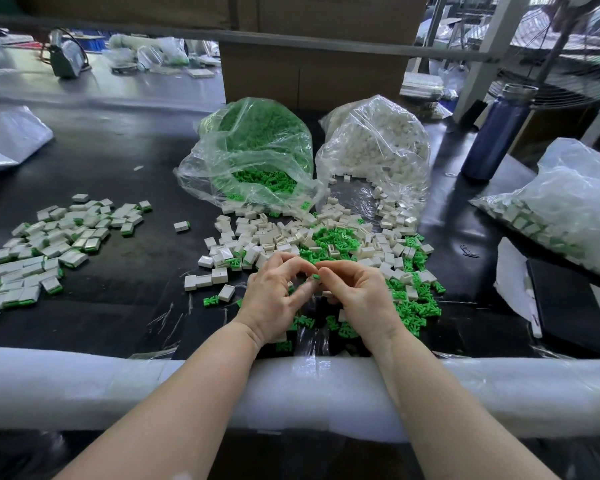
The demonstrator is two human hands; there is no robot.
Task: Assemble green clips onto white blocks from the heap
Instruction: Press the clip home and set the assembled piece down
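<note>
My left hand [274,292] and my right hand [355,296] meet fingertip to fingertip above the near edge of the mixed heap [326,244] of white blocks and green clips. Between the fingertips shows a small green clip [316,276]. Both hands have curled fingers pinching around it; a white block may sit under the fingers but is mostly hidden. Loose green clips [416,306] lie to the right of my right hand. A pile of assembled white-and-green pieces [49,244] lies at the left of the black table.
An open clear bag of green clips [253,150] and a clear bag of white blocks [374,143] stand behind the heap. A bag of finished pieces [561,216] lies at the right, a dark blue bottle [496,133] behind it. White foam padding [118,386] covers the table's near edge.
</note>
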